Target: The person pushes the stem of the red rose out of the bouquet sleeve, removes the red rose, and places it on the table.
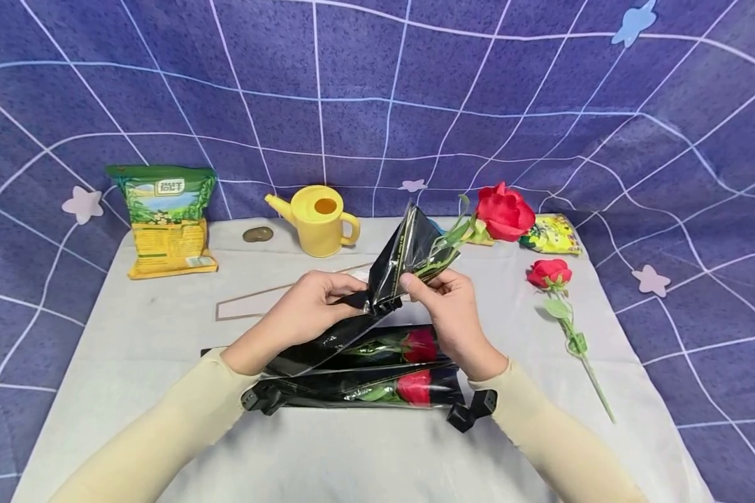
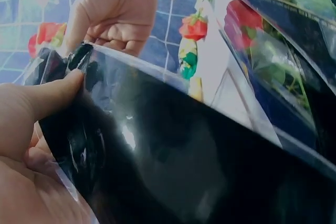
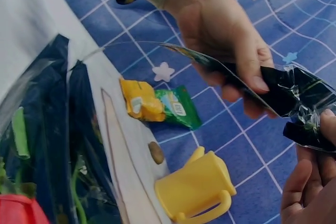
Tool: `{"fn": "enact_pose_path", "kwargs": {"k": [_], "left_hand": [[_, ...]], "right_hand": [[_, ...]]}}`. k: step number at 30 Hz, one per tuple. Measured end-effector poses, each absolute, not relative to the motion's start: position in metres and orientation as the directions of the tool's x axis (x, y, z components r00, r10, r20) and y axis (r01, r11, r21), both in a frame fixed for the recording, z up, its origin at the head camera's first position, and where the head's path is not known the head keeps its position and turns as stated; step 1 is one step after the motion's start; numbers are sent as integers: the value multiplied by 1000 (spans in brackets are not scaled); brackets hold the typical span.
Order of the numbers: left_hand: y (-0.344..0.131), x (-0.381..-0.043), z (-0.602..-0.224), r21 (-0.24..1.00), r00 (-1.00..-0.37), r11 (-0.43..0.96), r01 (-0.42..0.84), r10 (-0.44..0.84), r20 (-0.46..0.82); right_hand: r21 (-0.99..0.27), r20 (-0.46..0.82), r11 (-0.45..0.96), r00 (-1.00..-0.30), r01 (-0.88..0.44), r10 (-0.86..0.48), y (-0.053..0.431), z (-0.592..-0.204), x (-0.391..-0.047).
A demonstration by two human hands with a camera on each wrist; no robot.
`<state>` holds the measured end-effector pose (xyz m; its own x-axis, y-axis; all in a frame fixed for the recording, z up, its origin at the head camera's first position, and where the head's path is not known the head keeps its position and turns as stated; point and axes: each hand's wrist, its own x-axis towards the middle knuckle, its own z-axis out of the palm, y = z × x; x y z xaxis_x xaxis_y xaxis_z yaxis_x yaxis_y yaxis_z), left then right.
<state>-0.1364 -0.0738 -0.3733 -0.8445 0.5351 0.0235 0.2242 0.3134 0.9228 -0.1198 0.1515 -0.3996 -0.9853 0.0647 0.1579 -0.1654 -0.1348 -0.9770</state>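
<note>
My left hand (image 1: 308,311) grips a black and clear plastic flower sleeve (image 2: 173,150), its thumb pressing down on a bunched fold. Beside it, my right hand (image 1: 456,318) pinches the sleeve's flared end, where the green stem of a red rose (image 1: 505,212) lies. That rose's bloom sticks out past the sleeve to the upper right. Under my hands lie two more red roses, an upper wrapped rose (image 1: 420,345) and a lower wrapped rose (image 1: 413,388), each in a black sleeve. The held sleeve covers part of them.
A loose red rose (image 1: 549,272) lies at the right of the white-covered table (image 1: 151,433). Along the back are a green and yellow bag (image 1: 170,223), a brown stone (image 1: 258,234), a yellow watering can (image 1: 319,223) and a yellow packet (image 1: 552,234). A brown-edged flat piece (image 1: 245,305) lies behind my left hand.
</note>
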Motion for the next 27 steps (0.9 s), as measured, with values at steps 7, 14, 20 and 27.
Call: {"fn": "enact_pose_path", "kwargs": {"k": [7,14,20,27], "left_hand": [[-82,-138,-370,886,-843,406,226,537,-31],[-89,-139,-366,865,-846,443,236,532,-42],[-94,-140,-366,824,-853,492,279,522,-23],[-95,-140,-361,842,-815,441,311,580,-2]], "right_hand": [[-972,124,-196,-991,-130,43,156,-395,-126],[-882,-21,-468,-998,47,-61,159,-391,-131],[-831,-56,-551,-997,79,-59,167,-386,-134],[-833,-42,-552,-999,41,-11,171,-383,-138]]}}
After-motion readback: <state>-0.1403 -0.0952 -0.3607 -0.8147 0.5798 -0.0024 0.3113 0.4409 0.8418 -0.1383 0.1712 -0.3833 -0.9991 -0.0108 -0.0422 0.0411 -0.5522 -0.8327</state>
